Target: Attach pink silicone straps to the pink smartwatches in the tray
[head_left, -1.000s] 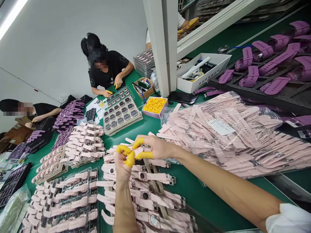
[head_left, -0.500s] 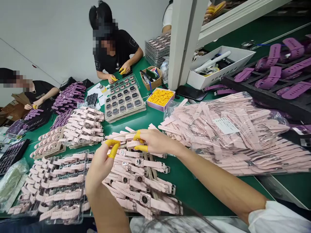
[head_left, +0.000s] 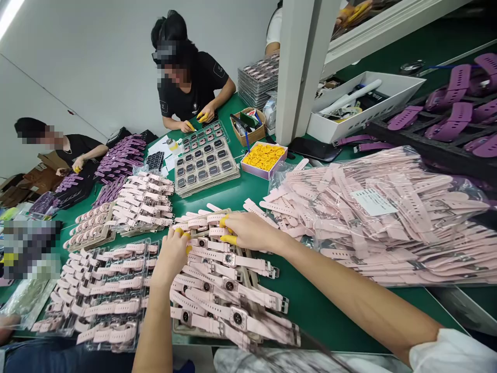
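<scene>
My right hand (head_left: 252, 231), with yellow finger cots on its fingertips, pinches a pale pink watch strap (head_left: 215, 231) at the top of a stack of trays. On the left end of the same row, the fingers of my left hand (head_left: 173, 255) are curled down onto a pink strap, their tips partly hidden. Directly below both hands lie several pink-strapped watches (head_left: 237, 318), some with their dark round sensor backs facing up. They rest across beige trays (head_left: 248, 280). Clear trays of buckled pink watches (head_left: 112, 311) stand to the left of my left forearm.
Bagged pink straps (head_left: 349, 233) are heaped on the right. Behind my hands are a box of yellow finger cots (head_left: 264, 158) and a tray of watch faces (head_left: 207, 168). Purple-strapped watches (head_left: 450, 119) lie at far right. Two co-workers (head_left: 194, 83) sit across the green table (head_left: 310, 305).
My left hand has turned over and its fingers have gone from a spread pinch to curled down on the strap. My right hand stays on the strap. The view has shifted slightly.
</scene>
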A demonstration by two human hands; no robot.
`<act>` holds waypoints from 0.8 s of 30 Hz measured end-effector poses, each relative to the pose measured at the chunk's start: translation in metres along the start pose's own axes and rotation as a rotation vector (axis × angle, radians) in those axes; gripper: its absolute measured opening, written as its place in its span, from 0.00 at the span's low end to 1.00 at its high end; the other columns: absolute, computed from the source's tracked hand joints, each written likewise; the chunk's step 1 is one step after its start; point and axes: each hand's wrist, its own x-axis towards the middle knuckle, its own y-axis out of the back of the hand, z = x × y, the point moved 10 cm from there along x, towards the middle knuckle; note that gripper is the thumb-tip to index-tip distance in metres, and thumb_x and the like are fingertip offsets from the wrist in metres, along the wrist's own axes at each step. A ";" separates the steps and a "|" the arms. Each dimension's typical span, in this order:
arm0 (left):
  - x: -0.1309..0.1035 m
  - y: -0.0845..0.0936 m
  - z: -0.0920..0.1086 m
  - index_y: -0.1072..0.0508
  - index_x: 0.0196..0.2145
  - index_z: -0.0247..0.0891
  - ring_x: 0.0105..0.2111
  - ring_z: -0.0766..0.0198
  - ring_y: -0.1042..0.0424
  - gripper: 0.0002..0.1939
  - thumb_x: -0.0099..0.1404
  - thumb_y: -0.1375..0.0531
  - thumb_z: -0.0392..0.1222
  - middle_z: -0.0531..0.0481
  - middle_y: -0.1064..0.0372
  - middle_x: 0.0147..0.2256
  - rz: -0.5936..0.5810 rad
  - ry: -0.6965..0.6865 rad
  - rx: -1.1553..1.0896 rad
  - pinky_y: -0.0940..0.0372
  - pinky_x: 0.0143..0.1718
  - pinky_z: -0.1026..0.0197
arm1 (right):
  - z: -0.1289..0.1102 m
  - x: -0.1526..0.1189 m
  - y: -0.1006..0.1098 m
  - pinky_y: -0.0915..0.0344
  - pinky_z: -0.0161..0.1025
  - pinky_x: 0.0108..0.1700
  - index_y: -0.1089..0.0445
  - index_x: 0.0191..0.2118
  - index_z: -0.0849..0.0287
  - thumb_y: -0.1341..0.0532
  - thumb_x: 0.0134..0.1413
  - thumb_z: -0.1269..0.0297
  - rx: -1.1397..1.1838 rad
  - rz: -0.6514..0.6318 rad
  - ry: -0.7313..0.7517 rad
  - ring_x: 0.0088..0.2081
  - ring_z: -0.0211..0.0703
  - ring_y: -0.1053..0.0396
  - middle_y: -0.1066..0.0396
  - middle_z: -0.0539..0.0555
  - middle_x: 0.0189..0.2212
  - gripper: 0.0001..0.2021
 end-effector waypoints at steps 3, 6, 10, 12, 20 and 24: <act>-0.002 0.007 0.002 0.25 0.43 0.37 0.52 0.44 0.31 0.13 0.69 0.48 0.27 0.36 0.27 0.48 -0.004 -0.029 0.010 0.37 0.49 0.48 | 0.003 0.000 -0.006 0.43 0.39 0.33 0.28 0.38 0.59 0.37 0.65 0.62 -0.011 -0.034 -0.032 0.38 0.52 0.25 0.22 0.58 0.37 0.06; -0.009 0.014 0.005 0.28 0.39 0.38 0.45 0.50 0.28 0.17 0.65 0.51 0.21 0.41 0.25 0.42 -0.024 -0.063 0.012 0.37 0.49 0.52 | 0.005 0.001 -0.017 0.40 0.38 0.34 0.28 0.39 0.59 0.35 0.64 0.63 -0.022 -0.096 -0.039 0.38 0.51 0.25 0.22 0.58 0.39 0.05; -0.029 0.030 -0.012 0.31 0.36 0.39 0.37 0.51 0.27 0.16 0.63 0.51 0.22 0.43 0.26 0.34 -0.027 0.010 0.031 0.36 0.40 0.55 | 0.009 -0.001 -0.019 0.37 0.39 0.34 0.27 0.40 0.59 0.34 0.62 0.66 0.018 -0.136 -0.051 0.37 0.51 0.25 0.23 0.59 0.40 0.03; -0.045 0.044 -0.023 0.31 0.36 0.40 0.35 0.50 0.27 0.13 0.64 0.51 0.25 0.43 0.26 0.33 0.025 0.033 0.031 0.36 0.37 0.56 | 0.008 -0.004 -0.006 0.35 0.40 0.37 0.27 0.41 0.59 0.36 0.64 0.66 0.101 -0.088 -0.051 0.39 0.51 0.25 0.23 0.60 0.42 0.03; -0.094 0.113 -0.006 0.31 0.48 0.43 0.29 0.51 0.25 0.12 0.71 0.50 0.42 0.48 0.25 0.30 0.385 0.015 0.026 0.35 0.32 0.56 | -0.065 -0.021 0.007 0.31 0.44 0.46 0.34 0.60 0.58 0.33 0.60 0.44 0.719 -0.009 0.092 0.49 0.54 0.28 0.27 0.62 0.54 0.30; -0.091 0.119 0.002 0.29 0.51 0.43 0.31 0.51 0.23 0.15 0.73 0.50 0.45 0.47 0.22 0.31 0.441 -0.012 -0.006 0.33 0.32 0.56 | -0.068 -0.019 -0.011 0.38 0.38 0.34 0.28 0.41 0.59 0.45 0.72 0.60 0.607 -0.090 0.027 0.34 0.45 0.31 0.26 0.55 0.35 0.11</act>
